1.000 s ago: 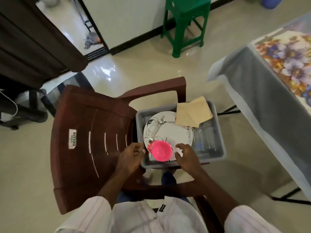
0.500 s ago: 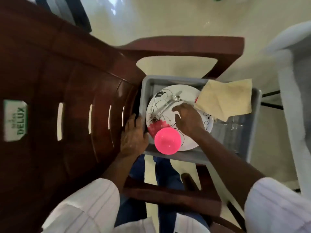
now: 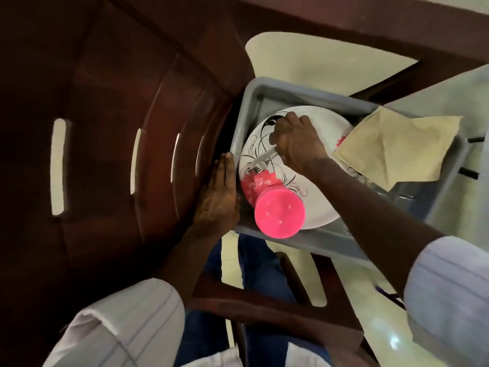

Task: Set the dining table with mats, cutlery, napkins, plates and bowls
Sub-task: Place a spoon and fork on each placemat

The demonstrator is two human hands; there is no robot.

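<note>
Right hand point(image 3: 296, 144): fingers curled round the handle of a fork point(image 3: 262, 162), tines jutting out below the knuckles.
Fork: over the white patterned plate point(image 3: 317, 200), tines near the pink bowl point(image 3: 280, 213).
Left hand point(image 3: 219, 197): fingers straight, flat against the grey tub point(image 3: 304, 92).
Tub: on a brown chair point(image 3: 119, 102), tan napkin point(image 3: 397, 147) draped over one corner.
</note>
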